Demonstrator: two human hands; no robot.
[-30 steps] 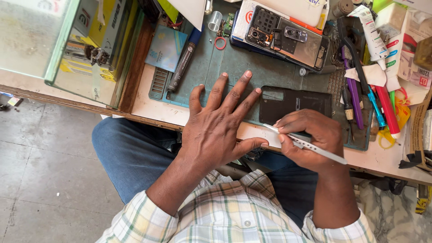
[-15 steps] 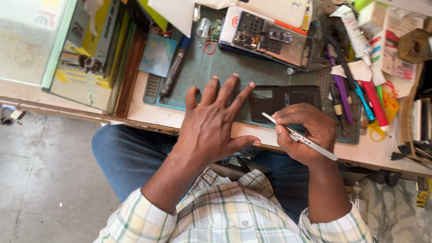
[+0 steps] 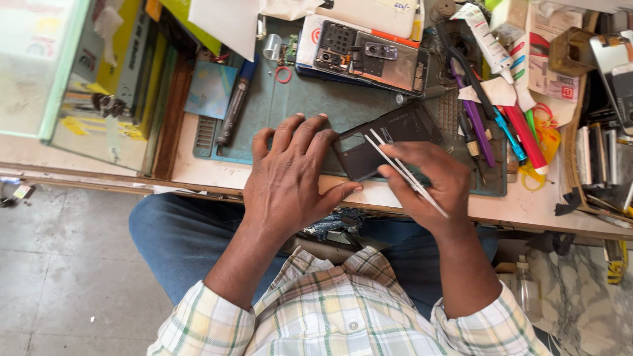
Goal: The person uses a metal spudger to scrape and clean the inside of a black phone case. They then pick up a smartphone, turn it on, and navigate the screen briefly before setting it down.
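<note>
Dark phone back cover and metal tweezers at the near edge of the bench

The phone back cover (image 3: 389, 138) is a dark, matte rectangular panel lying flat but skewed, its right end angled toward the far side, on the near part of the green work mat (image 3: 310, 99); its left end is touched by fingertips and its near right corner is hidden under a hand. The tweezers (image 3: 405, 173) are slim, silver and two-pronged, laid diagonally over the cover, tips pointing far-left onto its dark surface and the tail running near-right across the fingers that pinch them.
</note>
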